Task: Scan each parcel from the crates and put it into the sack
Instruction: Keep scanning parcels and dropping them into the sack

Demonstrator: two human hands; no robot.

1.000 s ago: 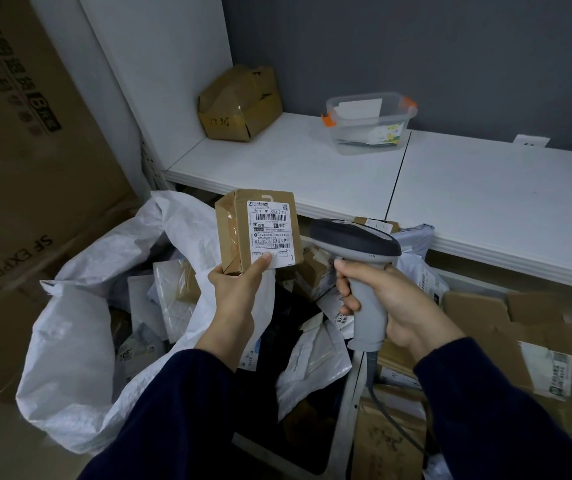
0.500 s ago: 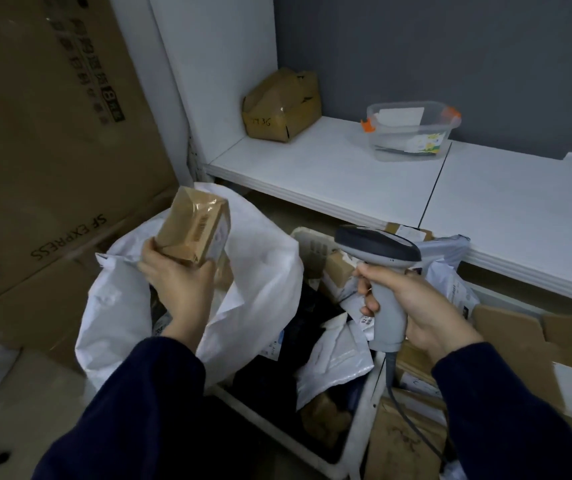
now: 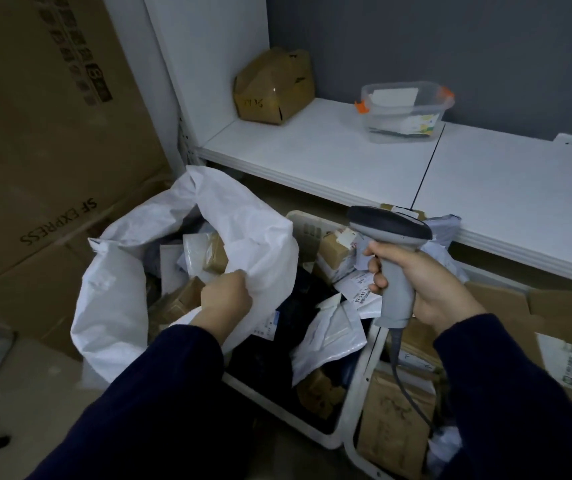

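A white woven sack stands open at the left with several parcels inside, among them a small brown box. My left hand grips the sack's near right rim with curled fingers. My right hand holds a grey barcode scanner by its handle above a white crate. In that crate lie white poly mailers and brown boxes. A second crate to its right holds brown parcels.
A white shelf runs behind the crates; on it sit a dented cardboard box and a clear plastic tub. Big cardboard cartons wall off the left. Flattened cardboard lies at the right.
My left hand swung the small labelled box from in front of the scanner over to the sack, let it go there, and now grips the sack's rim. The scanner stays in my right hand.
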